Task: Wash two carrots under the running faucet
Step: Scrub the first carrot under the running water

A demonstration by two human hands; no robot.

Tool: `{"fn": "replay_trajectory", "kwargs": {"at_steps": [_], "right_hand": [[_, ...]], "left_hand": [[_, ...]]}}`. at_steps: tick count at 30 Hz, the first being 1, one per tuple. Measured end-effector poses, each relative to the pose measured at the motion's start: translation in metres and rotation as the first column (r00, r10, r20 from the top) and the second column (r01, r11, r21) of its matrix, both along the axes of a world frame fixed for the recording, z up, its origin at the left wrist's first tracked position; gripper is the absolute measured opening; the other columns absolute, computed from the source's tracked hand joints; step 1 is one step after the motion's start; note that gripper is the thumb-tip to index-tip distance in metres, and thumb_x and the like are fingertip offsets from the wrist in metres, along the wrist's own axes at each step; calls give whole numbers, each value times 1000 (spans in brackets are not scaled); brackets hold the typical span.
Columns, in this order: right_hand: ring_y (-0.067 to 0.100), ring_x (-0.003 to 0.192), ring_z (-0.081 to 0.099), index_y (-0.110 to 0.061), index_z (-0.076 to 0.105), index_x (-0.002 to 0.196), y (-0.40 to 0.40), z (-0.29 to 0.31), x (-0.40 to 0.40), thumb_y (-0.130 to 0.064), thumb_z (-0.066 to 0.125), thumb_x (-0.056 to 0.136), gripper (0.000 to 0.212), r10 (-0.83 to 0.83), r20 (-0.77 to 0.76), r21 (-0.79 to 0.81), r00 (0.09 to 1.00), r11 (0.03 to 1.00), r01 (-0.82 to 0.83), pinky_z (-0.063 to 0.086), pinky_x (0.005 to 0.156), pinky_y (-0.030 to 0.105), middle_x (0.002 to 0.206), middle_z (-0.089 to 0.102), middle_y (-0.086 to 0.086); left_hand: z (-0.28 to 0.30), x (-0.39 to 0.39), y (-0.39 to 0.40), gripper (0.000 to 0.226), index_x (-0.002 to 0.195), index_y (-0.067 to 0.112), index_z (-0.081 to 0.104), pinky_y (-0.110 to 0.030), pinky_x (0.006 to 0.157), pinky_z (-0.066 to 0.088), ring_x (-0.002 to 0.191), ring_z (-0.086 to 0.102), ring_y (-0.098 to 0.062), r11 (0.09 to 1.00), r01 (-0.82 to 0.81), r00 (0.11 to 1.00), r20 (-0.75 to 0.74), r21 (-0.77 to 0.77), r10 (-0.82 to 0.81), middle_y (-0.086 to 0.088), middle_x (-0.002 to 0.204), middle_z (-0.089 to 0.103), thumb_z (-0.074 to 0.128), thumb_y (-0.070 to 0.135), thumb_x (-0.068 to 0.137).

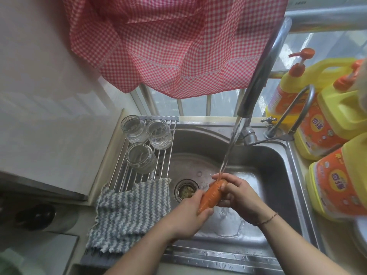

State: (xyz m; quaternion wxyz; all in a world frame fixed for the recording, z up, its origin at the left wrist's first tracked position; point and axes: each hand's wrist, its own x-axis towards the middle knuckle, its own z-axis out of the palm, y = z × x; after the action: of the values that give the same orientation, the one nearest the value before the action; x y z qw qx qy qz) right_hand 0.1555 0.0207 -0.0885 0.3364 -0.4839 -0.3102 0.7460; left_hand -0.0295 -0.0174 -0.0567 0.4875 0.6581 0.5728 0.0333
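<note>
Both hands grip one carrot (pixel 211 195) over the steel sink (pixel 278 161): left hand (pixel 193 212) at its narrow end, right hand (pixel 237 194) at the thick end, under the faucet (pixel 256 76) stream.

A red-checked curtain (pixel 170 46) hangs over a barred window (pixel 208 105) letting in daylight. Pale tiled wall (pixel 39 96) stands at left, beside the desk (pixel 65 247).
</note>
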Motion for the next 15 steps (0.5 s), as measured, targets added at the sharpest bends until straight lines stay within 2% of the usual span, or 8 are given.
{"fn": "replay_trajectory", "kwargs": {"at_steps": [4,6,9,12,14,15], "right_hand": [[40,98,64,-9,68,109,1,-1,1,-9,57,72,38,-11,7,-12,1000,1000,12,58,75,49,115,64,23],[38,96,64,-9,67,110,1,-1,2,-7,60,80,30,4,11,0,1000,1000,-4,58,77,49,112,63,21],[28,79,62,-10,69,90,2,3,-8,-11,62,90,7,-72,211,124,975,991,46,56,67,40,89,63,15],[24,66,56,-6,66,75,5,9,-19,-23,58,94,27,-190,376,235,907,966,105,49,58,36,70,62,12],[22,69,59,-4,68,83,6,15,-22,-29,49,99,35,-188,402,240,896,966,95,51,59,35,75,65,14],[22,75,61,-8,69,95,5,17,-22,-32,44,101,35,-169,381,221,909,971,88,55,65,37,86,67,17]], "left_hand": [[0,0,-1,30,123,35,41,-25,64,40,72,56,-3,1000,-2,1000,-1,2,2,11,86,56,50,45,97],[0,0,0,28,122,35,42,-24,64,41,72,56,-3,1000,-13,1000,11,-8,13,10,88,57,50,45,97],[-2,9,-1,24,116,33,46,-25,65,43,73,58,-5,997,-79,996,35,1,79,9,89,60,50,47,96],[-5,23,-3,30,102,30,50,-24,58,40,63,54,-6,982,-191,981,23,12,191,9,80,58,45,59,95],[-6,27,-2,37,91,31,51,-24,56,42,59,55,-7,969,-247,968,39,-7,247,9,76,59,40,66,94],[-5,28,-2,38,89,30,51,-25,55,44,58,56,-8,962,-272,959,74,-39,274,9,75,59,38,65,95]]}}
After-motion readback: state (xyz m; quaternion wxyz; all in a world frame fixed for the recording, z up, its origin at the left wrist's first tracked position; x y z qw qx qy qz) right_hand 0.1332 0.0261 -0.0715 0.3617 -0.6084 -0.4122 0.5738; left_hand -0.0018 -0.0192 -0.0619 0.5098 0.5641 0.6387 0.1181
